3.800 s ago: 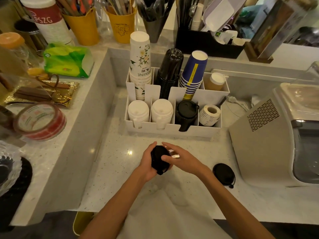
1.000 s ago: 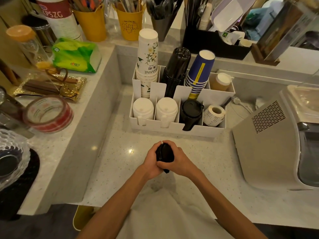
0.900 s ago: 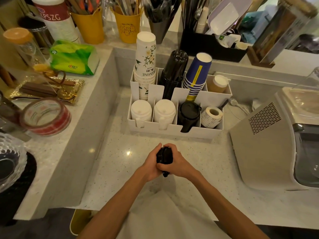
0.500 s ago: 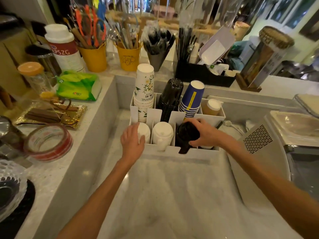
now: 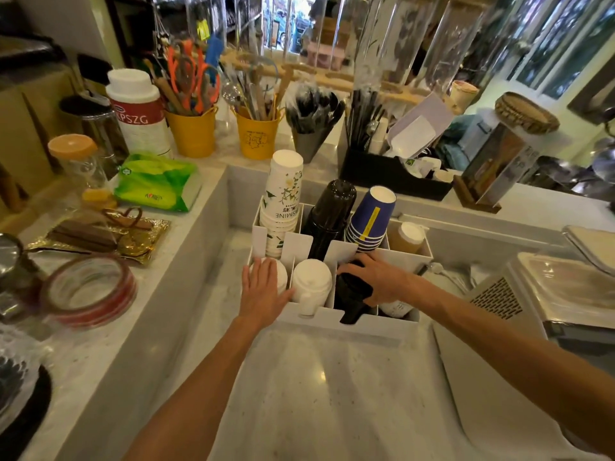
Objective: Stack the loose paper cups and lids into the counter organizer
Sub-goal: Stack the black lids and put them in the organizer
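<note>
Head view puts the right hand point(image 5: 379, 281) over the third front slot of the white organizer point(image 5: 349, 322), fingers curled around a stack of black lids point(image 5: 352, 294) that is already part-way down between the dividers. That hand is closed on the stack; the lowest lid's tab pokes out through the notch in the front wall, below and toward the person from the grip. The stack's long axis looks to run up and back from that notch toward the palm, tilted rather than upright, so my reading is that seating it calls for a push down and slightly forward along that line, then letting go. The left hand point(image 5: 263, 291) lies flat and open, holding nothing, its palm against the front left corner of the organizer and over the leftmost white lids point(image 5: 281, 274), apparently bracing the box; it sits well to the left of the grip, with a second pile of white lids point(image 5: 311, 281) between the two hands. Directly behind the grip, touching or nearly so, stand the black cups point(image 5: 331, 211) and the blue cups point(image 5: 371, 221), with the floral cups point(image 5: 283, 197) further left. Being already on the lids, the right hand is the one to finish the placement; whether any loose lid remains on the counter I cannot tell.
</note>
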The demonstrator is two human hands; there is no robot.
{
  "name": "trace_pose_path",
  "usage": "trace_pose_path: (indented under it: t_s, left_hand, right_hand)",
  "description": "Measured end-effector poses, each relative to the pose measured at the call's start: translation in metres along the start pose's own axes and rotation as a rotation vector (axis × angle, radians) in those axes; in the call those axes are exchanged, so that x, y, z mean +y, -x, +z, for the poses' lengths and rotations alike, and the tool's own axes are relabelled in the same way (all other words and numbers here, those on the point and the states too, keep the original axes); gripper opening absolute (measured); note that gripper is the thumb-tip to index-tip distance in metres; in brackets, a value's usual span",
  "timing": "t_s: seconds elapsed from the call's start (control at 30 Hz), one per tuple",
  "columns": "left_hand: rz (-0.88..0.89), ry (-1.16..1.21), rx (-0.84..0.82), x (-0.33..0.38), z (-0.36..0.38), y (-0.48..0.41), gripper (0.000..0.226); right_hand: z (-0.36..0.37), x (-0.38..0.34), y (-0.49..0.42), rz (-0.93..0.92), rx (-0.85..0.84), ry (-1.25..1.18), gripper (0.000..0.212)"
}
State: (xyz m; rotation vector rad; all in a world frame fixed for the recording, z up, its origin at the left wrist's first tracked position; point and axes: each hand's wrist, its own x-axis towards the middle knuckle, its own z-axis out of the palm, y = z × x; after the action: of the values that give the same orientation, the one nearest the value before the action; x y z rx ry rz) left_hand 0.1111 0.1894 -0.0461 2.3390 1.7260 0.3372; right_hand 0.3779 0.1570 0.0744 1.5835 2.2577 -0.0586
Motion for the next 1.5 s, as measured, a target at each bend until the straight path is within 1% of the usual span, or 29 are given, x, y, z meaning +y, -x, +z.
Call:
trace_pose_path:
  t_s: [0.3,0.4,0.6,0.77,0.93,1.0,1.07,1.13,1.2,1.27,1.3,1.43,1.5]
  left_hand:
    - [-0.013,-0.009,0.035,0.000,0.004,0.000,0.083]
    - [-0.010,-0.021,0.034,0.001,0.005,0.000,0.083]
    - [-0.003,-0.016,0.044,0.001,0.005,0.001,0.081]
    - [-0.005,-0.021,0.039,0.000,0.005,0.001,0.080]
    - [-0.004,-0.045,0.029,-0.001,0.006,0.000,0.081]
    - [-0.006,-0.042,0.030,-0.002,0.006,0.001,0.082]
    - [-0.002,-0.040,0.027,-0.003,0.007,0.002,0.082]
    - [0.003,-0.044,0.020,-0.003,0.007,0.002,0.082]
    - [0.002,-0.039,0.022,-0.002,0.007,0.001,0.082]
    - [-0.006,-0.030,0.024,-0.002,0.007,0.001,0.082]
    - [-0.008,-0.031,0.025,-0.002,0.008,0.001,0.082]
    - [-0.005,-0.037,0.032,-0.004,0.009,0.001,0.083]
    - [-0.009,-0.030,0.038,-0.004,0.011,0.001,0.083]
  right_hand:
    - [0.006,0.002,-0.002,-0.083,0.031,0.104,0.086]
    - [0.004,0.003,-0.002,-0.121,0.018,0.120,0.084]
    - [-0.007,0.013,-0.002,-0.274,-0.039,0.150,0.082]
    - [-0.004,0.016,-0.001,-0.297,-0.035,0.152,0.083]
    - [0.010,0.007,0.004,-0.225,0.000,0.086,0.084]
    - [0.012,0.006,0.007,-0.210,0.030,0.070,0.080]
    - [0.012,0.003,0.015,-0.176,0.113,-0.036,0.072]
    - [0.011,-0.004,0.023,-0.046,0.250,-0.209,0.064]
    - [0.011,-0.012,0.026,0.164,0.336,-0.324,0.067]
    - [0.012,-0.020,0.025,0.329,0.308,-0.413,0.080]
    - [0.013,-0.023,0.023,0.373,0.285,-0.442,0.084]
    - [0.014,-0.023,0.015,0.455,0.264,-0.514,0.087]
    - [0.015,-0.019,0.013,0.449,0.238,-0.512,0.085]
